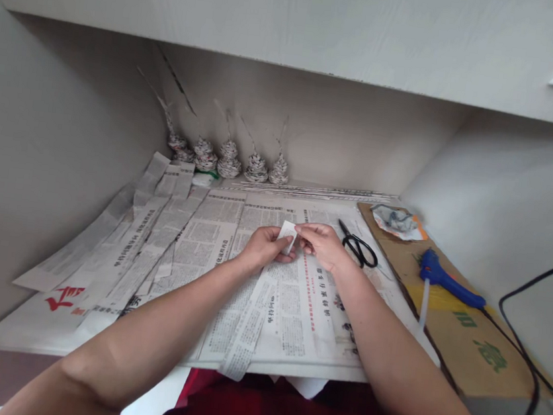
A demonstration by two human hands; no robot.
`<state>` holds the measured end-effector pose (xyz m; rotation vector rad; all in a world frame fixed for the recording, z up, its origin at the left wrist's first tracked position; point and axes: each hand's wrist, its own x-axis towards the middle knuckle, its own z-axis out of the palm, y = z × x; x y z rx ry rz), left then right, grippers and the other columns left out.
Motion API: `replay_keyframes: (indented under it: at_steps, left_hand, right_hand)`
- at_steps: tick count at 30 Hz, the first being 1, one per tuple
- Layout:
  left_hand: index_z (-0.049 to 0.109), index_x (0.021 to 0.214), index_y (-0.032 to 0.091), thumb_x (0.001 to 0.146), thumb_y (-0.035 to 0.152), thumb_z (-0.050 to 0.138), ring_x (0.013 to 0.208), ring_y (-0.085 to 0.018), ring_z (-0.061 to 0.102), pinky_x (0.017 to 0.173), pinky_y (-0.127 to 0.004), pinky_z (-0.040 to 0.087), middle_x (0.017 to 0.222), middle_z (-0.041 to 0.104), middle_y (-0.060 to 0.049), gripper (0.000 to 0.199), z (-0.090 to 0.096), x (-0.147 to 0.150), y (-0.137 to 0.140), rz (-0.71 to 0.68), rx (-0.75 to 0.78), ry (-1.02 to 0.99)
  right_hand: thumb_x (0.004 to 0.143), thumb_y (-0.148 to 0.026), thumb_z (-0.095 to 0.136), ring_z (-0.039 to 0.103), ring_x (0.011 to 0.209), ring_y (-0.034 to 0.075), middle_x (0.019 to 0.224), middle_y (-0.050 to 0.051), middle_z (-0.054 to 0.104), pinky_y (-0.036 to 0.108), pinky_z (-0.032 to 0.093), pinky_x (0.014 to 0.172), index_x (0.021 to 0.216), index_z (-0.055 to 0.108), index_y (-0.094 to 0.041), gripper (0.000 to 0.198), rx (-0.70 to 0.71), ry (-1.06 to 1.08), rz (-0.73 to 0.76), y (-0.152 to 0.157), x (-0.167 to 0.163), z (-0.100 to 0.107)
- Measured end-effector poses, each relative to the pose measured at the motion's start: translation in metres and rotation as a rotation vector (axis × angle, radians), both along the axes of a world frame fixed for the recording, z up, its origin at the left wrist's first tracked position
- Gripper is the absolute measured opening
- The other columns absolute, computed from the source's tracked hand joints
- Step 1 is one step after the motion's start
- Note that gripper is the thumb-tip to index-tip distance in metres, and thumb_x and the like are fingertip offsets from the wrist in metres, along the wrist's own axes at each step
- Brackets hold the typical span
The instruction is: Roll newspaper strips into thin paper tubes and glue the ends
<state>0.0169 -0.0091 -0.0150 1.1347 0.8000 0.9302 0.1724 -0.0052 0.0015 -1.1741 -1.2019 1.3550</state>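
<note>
Between my hands is one end of a newspaper strip, held above the spread newspaper sheets. My left hand pinches the strip between thumb and fingers. At its upper right edge, the fingertips of my right hand close on the paper. A newspaper strip hangs down toward me below the left hand, reaching the table's front edge; whether it is the same piece is hard to make out. Just right of my right hand lie black-handled scissors.
Cut newspaper strips overlap at left. Several coiled-paper gourd shapes stand along the back wall, beside thin paper rods. On cardboard at right rest a blue glue gun, its black cord and a plastic packet. A shelf overhangs.
</note>
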Motion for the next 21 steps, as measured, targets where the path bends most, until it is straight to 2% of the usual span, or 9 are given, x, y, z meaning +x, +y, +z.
replay_keyframes:
  at_steps: [12,21]
  left_hand:
    - [0.065,0.088,0.009,0.077,0.028,0.065,0.063,-0.012,0.064,0.062,-0.026,0.056,0.077,0.065,-0.007,0.023,0.002,0.001,-0.003,-0.022,0.017,0.047]
    - [0.064,0.083,0.009,0.075,0.035,0.067,0.063,-0.013,0.064,0.061,-0.028,0.056,0.077,0.066,-0.009,0.028,0.002,0.002,-0.005,-0.034,0.031,0.048]
  right_hand:
    - [0.055,-0.042,0.080,0.039,0.040,0.005,0.047,-0.003,0.049,0.019,0.021,0.034,0.068,0.066,-0.013,0.035,0.018,0.033,-0.054,0.003,-0.003,-0.008]
    - [0.054,-0.046,0.080,0.035,0.036,0.005,0.042,-0.005,0.043,0.020,0.019,0.033,0.054,0.050,-0.017,0.041,0.012,0.038,-0.084,-0.001,-0.013,-0.005]
